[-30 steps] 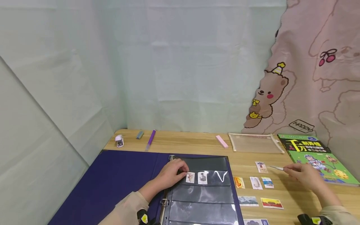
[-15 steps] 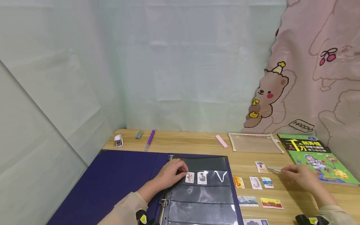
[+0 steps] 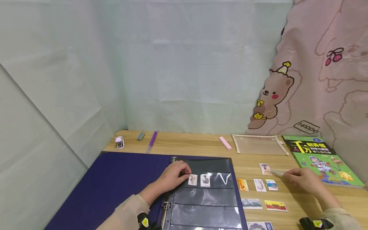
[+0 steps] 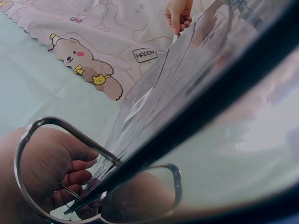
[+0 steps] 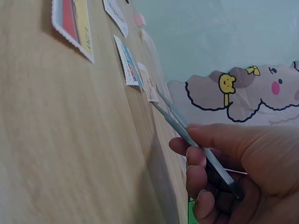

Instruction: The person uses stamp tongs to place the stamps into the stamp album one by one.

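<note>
In the head view my left hand (image 3: 174, 174) rests on the black pocket page of a dark blue ring binder (image 3: 126, 182), fingers loosely bent beside a stamp (image 3: 192, 180). A second stamp (image 3: 205, 180) sits right of it in the same pocket row. A metal ring partly covers the left hand (image 4: 46, 163) in the left wrist view. My right hand (image 3: 302, 180) pinches metal tweezers (image 5: 180, 128) between thumb and fingers. Their tips stand slightly apart at the lower right edge of a stamp (image 3: 265, 169) on the table; whether they grip it is unclear.
Several loose stamps (image 3: 276, 205) lie right of the binder. A book (image 3: 322, 163), mesh pouch (image 3: 258, 145) and pink bar (image 3: 225, 143) are toward the back right. A purple pen (image 3: 152, 141), small grey-green block (image 3: 141, 136) and white sharpener-like item (image 3: 119, 142) lie at the back left.
My right hand has moved a little left, bringing the tweezer tips from beside the stamp to its edge. My left hand has stayed at the same place on the page.
</note>
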Tool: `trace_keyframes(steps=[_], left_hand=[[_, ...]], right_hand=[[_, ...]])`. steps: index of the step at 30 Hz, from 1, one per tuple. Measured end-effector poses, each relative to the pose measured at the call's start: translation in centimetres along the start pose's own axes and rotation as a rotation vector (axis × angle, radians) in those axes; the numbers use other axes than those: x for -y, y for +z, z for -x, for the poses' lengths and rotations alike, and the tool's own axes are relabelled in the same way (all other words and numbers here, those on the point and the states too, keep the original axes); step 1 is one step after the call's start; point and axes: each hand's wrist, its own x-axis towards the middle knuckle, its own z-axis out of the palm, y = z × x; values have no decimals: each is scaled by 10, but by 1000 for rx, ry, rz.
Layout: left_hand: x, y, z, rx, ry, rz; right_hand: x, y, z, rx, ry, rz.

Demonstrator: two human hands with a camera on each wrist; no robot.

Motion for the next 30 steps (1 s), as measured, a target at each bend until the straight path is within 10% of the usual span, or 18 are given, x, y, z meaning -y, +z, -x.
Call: trace_keyframes(steps=[30], left_hand=[[1,0,-2,1,1,-3]], right_hand=[[2,1,1,-27,-25,-27]])
